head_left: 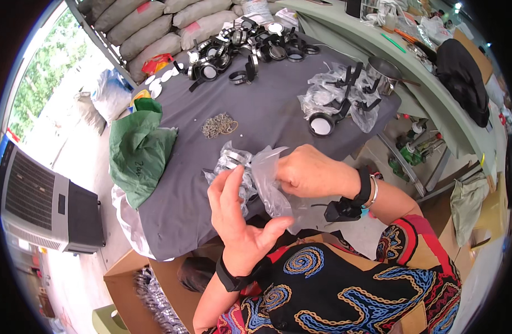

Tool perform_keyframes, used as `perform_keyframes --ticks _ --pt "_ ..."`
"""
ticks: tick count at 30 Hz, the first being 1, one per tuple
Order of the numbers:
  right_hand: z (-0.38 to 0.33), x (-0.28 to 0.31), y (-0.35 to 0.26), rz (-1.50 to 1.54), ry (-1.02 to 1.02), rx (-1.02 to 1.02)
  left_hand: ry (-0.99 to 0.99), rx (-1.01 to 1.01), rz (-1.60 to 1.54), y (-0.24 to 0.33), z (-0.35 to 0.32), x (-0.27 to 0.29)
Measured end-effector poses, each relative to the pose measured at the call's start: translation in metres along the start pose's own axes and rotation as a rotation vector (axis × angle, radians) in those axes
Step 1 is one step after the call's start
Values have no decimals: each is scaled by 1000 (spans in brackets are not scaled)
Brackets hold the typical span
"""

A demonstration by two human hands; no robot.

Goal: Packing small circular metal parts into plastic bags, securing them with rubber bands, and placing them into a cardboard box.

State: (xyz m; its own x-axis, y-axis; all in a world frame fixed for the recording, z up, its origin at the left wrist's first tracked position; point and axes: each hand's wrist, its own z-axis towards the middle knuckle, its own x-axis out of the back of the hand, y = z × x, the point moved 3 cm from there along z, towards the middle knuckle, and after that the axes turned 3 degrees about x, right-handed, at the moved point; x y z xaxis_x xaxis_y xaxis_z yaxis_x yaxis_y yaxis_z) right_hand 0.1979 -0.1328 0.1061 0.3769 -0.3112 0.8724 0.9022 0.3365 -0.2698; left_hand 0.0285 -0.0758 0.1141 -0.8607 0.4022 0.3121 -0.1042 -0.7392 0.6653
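Observation:
My right hand (pixel 313 171) is closed, its fingers pinching the edge of a clear plastic bag (pixel 269 181) in front of my body. Beside the bag, my left hand (pixel 236 214) has its fingers stretched up and its thumb spread wide; the thumb lies near the bag's lower end. Just beyond the left fingers, shiny metal ring-shaped parts in clear wrap (pixel 233 158) lie at the near part of the cloth-covered table (pixel 178 217). Part of that wrapped bundle is hidden behind my left hand. What the bag contains, if anything, cannot be made out.
Black-handled round parts (pixel 228 53) are heaped at the far side. More handled parts lie on plastic (pixel 323 123) at right, by a metal pot (pixel 384 72). A small chain pile (pixel 219 126), a green sack (pixel 139 156) and an open cardboard box (pixel 119 273) are nearby.

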Motion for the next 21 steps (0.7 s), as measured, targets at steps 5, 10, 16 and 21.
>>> perform_keyframes --ticks 5,10,16,21 --pt "-9 10 -6 -63 -101 -30 -47 -223 432 15 8 -13" --pt "-16 17 1 596 -104 -210 -399 -37 375 12 -4 -22" --pt "-34 13 22 1281 8 -526 -413 234 74 -18 -22 -40" --pt "-51 7 86 295 273 -387 -236 431 -143 -38 -24 -36"
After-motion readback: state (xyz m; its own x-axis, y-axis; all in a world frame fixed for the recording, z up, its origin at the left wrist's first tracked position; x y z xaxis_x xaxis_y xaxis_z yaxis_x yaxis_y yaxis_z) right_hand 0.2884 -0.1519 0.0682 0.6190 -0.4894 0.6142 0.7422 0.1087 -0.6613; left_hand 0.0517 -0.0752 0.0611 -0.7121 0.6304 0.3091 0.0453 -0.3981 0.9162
